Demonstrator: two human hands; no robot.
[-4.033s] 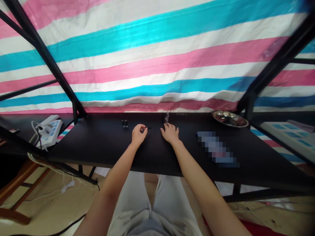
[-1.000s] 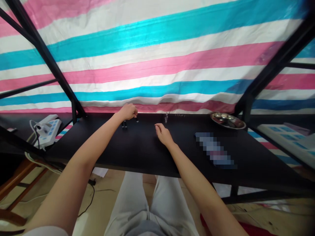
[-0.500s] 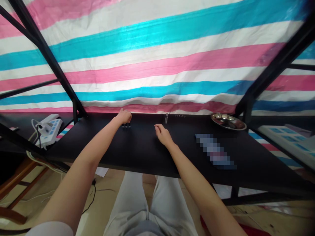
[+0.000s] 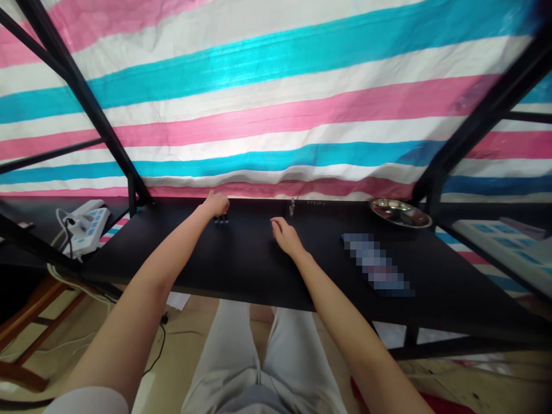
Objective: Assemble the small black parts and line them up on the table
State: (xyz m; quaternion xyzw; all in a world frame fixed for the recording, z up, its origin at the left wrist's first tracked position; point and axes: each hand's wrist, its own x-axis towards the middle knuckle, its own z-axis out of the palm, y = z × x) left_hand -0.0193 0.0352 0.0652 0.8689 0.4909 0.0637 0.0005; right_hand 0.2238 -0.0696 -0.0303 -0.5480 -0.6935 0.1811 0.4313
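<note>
My left hand [image 4: 216, 204] is over the black tabletop [image 4: 250, 261], with its fingers curled down at a row of small dark cylinders [image 4: 221, 219] with pale bands. What is between its fingertips, if anything, is hidden. My right hand [image 4: 286, 236] rests on the table to the right, fingers loosely bent and thumb a little apart, with nothing visible in it. Just beyond it, close to the back edge, sits a little cluster of shiny clear or metallic pieces [image 4: 292, 207]. Several tiny bits [image 4: 316, 203] lie in a line to the right of that cluster.
A shiny metal dish [image 4: 400, 214] stands at the back right. In front of it lies a pixelated bluish flat object [image 4: 377, 265]. Black frame bars [image 4: 116, 146] rise on both sides, before a striped sheet [image 4: 276, 121]. A white power strip [image 4: 90, 230] with cables is at the left.
My left hand has shifted very slightly to the left, beside the small cylinders. My right hand and the objects on the table look unmoved.
</note>
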